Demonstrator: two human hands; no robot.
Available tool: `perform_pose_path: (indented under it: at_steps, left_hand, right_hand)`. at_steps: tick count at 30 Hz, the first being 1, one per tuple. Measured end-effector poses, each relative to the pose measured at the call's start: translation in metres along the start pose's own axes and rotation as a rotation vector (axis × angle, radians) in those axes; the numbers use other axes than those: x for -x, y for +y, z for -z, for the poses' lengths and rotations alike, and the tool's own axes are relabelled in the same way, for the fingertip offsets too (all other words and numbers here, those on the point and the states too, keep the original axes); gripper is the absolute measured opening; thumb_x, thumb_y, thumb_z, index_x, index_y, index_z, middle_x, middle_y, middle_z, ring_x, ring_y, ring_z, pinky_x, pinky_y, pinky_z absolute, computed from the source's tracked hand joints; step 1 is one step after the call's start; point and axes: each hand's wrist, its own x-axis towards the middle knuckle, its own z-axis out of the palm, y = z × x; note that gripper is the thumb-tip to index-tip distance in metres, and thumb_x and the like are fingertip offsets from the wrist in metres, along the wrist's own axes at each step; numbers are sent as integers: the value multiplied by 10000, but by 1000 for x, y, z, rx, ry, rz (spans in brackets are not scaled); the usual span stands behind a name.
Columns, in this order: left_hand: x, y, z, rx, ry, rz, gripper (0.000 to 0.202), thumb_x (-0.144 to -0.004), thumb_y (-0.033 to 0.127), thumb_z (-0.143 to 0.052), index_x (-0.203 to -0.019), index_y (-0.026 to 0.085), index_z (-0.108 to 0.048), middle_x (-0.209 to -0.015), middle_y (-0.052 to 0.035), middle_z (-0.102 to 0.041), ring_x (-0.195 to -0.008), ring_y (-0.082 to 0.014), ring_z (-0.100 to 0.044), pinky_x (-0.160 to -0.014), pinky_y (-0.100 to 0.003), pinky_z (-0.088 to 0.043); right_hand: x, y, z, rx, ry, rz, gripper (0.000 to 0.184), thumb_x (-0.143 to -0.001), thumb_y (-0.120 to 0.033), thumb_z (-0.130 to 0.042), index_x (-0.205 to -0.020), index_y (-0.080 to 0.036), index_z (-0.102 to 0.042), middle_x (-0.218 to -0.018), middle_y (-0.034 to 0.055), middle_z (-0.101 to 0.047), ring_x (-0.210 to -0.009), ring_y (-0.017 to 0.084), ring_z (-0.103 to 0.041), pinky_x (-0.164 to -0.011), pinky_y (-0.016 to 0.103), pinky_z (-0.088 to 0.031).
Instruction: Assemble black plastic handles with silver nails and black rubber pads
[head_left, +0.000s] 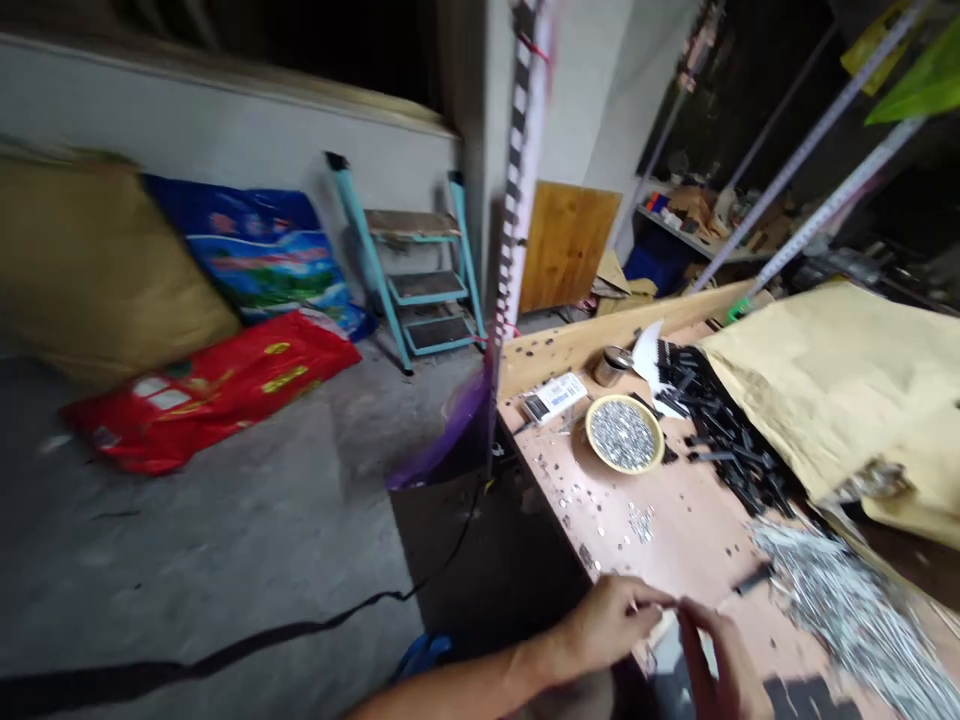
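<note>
At the near edge of the workbench (697, 500), my left hand (611, 628) and my right hand (720, 655) meet at the fingertips. Both are pinched closed, and whatever sits between the fingers is too small and blurred to make out. Just right of them lies a short black piece (752, 578), beside a heap of thin silvery metal strips or pins (855, 600). Beyond my left hand, small flat metal bits (640, 522) are scattered over the wood. A yellow-rimmed bowl (657, 450) full of small silvery pieces (621, 434) stands farther back.
Black plastic-looking parts (720, 430) are piled beside a large sheet of brown paper (832, 370). A small white box (556, 397) and a tin (611, 366) stand near the bench's back board (570, 350). To the left are a step ladder (427, 290), a red bag (217, 385) and a trailing black strap (300, 630).
</note>
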Motion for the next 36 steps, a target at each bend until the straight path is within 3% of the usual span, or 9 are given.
perform_pose_path:
  at_steps: [3,5,8,17,24,26,29,31,36]
  left_hand:
    - [6,8,7,196,-110,189,321,-766,272,-572,-1018,115,-693,-534,20,-581,-402,-53,-396,-417,-181,-317]
    - [7,12,11,333,-219,316,427,-718,366,-630,-1044,93,-665,-493,59,-505,-341,-13,-267,-367,-167,-202]
    - [8,16,13,418,-301,409,548,-612,455,-708,-1023,96,-651,-515,79,-481,-323,12,-213,-349,-163,-134]
    - [11,20,0,394,-377,382,531,-590,500,-725,-925,91,-673,-536,72,-467,-322,25,-232,-345,-168,-108]
    - [13,22,-5,371,-447,434,488,-605,512,-708,-878,109,-682,-537,73,-446,-314,24,-202,-339,-164,-121]
    - [14,20,-11,270,-381,323,434,-669,498,-658,-881,120,-687,-538,60,-462,-328,-1,-253,-339,-170,-188]
    - [18,14,-20,-28,-141,-77,273,-776,387,-574,-837,149,-692,-649,-18,-594,-516,-92,-518,-489,-212,-413]
    - [20,10,-24,-225,-38,-299,213,-823,305,-520,-794,168,-680,-731,-48,-646,-672,-136,-594,-628,-240,-470]
    - [21,1,-27,-503,19,-546,248,-891,228,-426,-779,175,-641,-699,-37,-640,-649,-131,-606,-616,-221,-478]
  right_hand:
    - [-11,-20,15,-81,-117,-90,218,-855,-377,-543,-818,-210,-679,-771,60,-687,-702,185,-670,-609,255,-544]
    - [-15,-24,21,-140,-177,-154,252,-857,-401,-540,-802,-208,-691,-763,58,-682,-693,170,-666,-603,239,-535]
    - [-13,-24,27,-206,-191,-212,285,-868,-421,-521,-823,-205,-701,-776,63,-677,-708,162,-658,-627,242,-525]
    - [2,-15,34,-514,-250,-320,294,-896,-408,-484,-864,-198,-688,-764,53,-653,-679,144,-643,-629,247,-517]
    - [5,-11,44,-413,-230,-164,280,-927,-364,-438,-924,-207,-670,-744,45,-655,-721,142,-640,-657,244,-518]
    - [7,-10,46,-309,-202,-99,273,-935,-343,-425,-943,-203,-659,-775,55,-652,-733,143,-636,-653,241,-517]
    - [10,-8,44,-137,-156,-4,270,-947,-312,-392,-959,-195,-634,-827,74,-638,-761,148,-623,-659,243,-512]
    - [12,-8,42,-72,-153,19,275,-956,-307,-366,-945,-194,-616,-815,70,-624,-752,146,-612,-654,240,-504]
    - [17,-5,35,68,-213,10,333,-972,-320,-294,-863,-182,-577,-734,55,-565,-658,145,-555,-599,244,-463]
